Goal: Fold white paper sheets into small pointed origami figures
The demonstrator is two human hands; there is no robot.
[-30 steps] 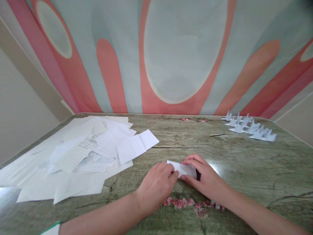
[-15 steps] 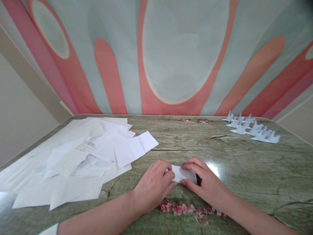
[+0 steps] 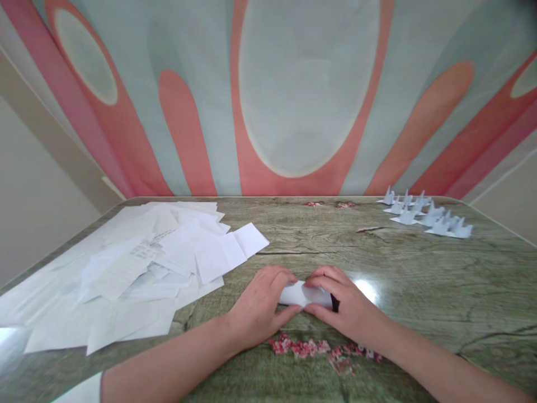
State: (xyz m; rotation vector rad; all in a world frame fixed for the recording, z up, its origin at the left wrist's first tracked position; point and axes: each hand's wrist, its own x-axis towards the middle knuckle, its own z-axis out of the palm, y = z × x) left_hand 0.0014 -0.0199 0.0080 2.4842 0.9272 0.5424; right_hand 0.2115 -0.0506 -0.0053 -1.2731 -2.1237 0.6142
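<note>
A small piece of white paper, bent over into a narrow strip, lies between my hands near the front of the table. My left hand grips its left end, thumb on the near edge and fingers on the far edge. At the other end my right hand pinches it in the same way, with a dark gap showing under the paper beside the palm. The hands are close together, and their fingers cover both ends of the paper.
A spread pile of white sheets, some with print, covers the table's left side. At the far right edge stand several folded paper figures with pointed tips. Pink flower patterns mark the wood-grain tabletop. A patterned cloth rises behind.
My left hand has opened from a tight curl into a wider thumb-and-finger grip on the paper's left end. The paper now looks narrower and rounded. The view has shifted slightly.
</note>
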